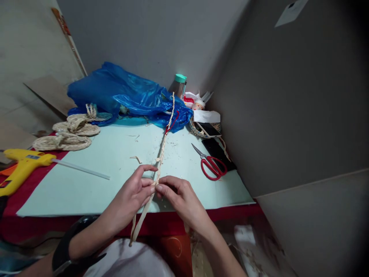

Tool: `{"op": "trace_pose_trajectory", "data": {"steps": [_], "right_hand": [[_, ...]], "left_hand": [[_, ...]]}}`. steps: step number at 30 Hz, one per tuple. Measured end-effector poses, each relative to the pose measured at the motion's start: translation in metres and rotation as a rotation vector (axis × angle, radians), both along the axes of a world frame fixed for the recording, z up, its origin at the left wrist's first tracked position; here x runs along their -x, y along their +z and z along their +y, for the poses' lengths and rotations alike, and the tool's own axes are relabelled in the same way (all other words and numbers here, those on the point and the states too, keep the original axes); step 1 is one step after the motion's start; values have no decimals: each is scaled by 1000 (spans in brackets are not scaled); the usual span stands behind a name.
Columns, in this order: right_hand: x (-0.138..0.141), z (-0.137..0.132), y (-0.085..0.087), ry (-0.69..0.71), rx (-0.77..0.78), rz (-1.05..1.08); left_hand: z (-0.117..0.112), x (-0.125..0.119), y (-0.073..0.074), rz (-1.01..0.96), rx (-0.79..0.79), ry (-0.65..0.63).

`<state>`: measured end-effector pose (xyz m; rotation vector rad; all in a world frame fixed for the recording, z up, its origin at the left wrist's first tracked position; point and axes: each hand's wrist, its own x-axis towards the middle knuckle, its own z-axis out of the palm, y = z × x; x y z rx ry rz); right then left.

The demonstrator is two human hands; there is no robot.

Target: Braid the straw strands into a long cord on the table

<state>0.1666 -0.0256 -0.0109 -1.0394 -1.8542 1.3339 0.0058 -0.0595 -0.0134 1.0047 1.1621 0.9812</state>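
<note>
My left hand (134, 190) and right hand (179, 192) both pinch a narrow, straw-coloured fibre braid (163, 148) over the pale-green-covered tabletop (95, 192). I judge it light, pliable, hardly slippery; its loose, flat, cream strands (142, 220) might fray, so the plaited end seems the surest hold. Farther along, a thin red string (173, 124) meets it.

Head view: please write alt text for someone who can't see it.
A person's left hand and right hand pinch a pale braided cord over a pale green sheet; red-handled scissors lie at right, a yellow glue gun and woven slippers at left.
</note>
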Motion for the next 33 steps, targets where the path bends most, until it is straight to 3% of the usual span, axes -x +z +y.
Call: {"op": "trace_pose_trajectory", "data": {"steps": [7, 11, 15, 18, 22, 25, 29, 33], "right_hand": [[12, -8, -11, -243, 130, 194], [14, -13, -12, -308, 198, 228], [17, -20, -20, -371, 91, 168], [20, -23, -25, -367, 69, 164], [18, -20, -15, -304, 263, 238], [14, -16, -5, -213, 370, 279], [10, -17, -5, -224, 354, 324], [8, -19, -11, -228, 325, 303]], "left_hand": [[-5, 3, 7, 467, -189, -63], [-6, 6, 5, 671, -261, 12], [-15, 10, 3, 882, -376, -2], [-25, 8, -1, 975, -555, -31], [-32, 1, -10, 1072, -810, -128], [-32, -3, -15, 1174, -915, -169], [-27, 0, -9, 1122, -863, -229], [-11, 10, 3, 784, -541, 13]]}}
